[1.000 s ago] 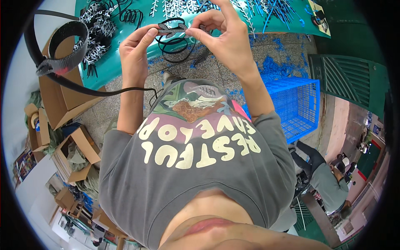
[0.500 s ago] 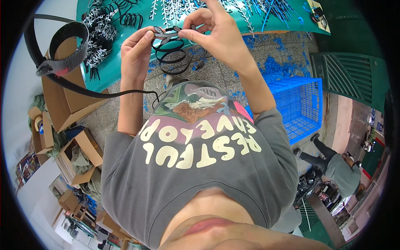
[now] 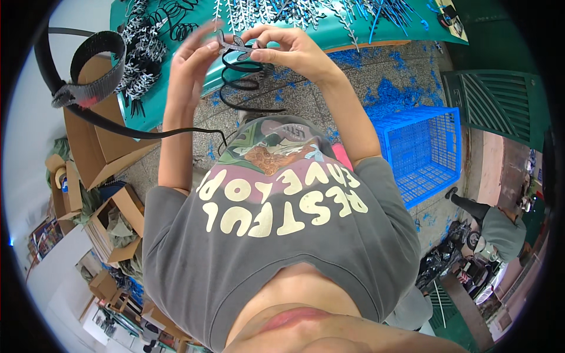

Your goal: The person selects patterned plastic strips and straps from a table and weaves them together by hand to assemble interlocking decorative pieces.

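Observation:
My right hand pinches a grey, studded leaf-shaped trim strip between thumb and fingers. My left hand is at the strip's left end, thumb close to it. Its raised fingers are smeared by motion, so whether it grips cannot be told. A thin black cord hangs in loose coils beneath the strip and my right hand. Both hands are over the near edge of the green table.
Silver and black leafy sprigs lie at the table's left, more sprigs and blue strips at the back. A blue crate stands right, cardboard boxes left. A black strap crosses at left. Another person is far right.
My left fingers have lifted off and blurred. The right hand's raised fingers have come down around the strip, which now tilts more. The black coils hang lower and looser.

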A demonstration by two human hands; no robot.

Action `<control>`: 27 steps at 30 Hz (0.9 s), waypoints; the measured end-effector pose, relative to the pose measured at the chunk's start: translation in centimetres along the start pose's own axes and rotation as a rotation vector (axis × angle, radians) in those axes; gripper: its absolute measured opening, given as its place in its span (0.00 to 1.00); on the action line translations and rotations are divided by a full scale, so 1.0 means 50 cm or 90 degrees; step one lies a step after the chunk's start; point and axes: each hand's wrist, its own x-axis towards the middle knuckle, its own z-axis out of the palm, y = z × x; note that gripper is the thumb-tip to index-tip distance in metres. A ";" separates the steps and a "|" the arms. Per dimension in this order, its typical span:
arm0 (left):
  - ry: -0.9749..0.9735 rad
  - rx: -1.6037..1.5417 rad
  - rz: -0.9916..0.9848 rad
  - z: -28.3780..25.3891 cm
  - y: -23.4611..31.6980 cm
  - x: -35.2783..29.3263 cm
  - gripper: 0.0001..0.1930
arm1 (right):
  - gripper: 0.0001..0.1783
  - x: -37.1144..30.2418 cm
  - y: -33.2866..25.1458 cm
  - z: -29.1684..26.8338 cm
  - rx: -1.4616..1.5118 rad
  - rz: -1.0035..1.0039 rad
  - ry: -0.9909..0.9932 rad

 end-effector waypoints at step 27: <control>-0.470 0.548 0.119 -0.054 0.093 0.067 0.04 | 0.07 -0.065 -0.102 -0.023 -0.285 0.020 0.164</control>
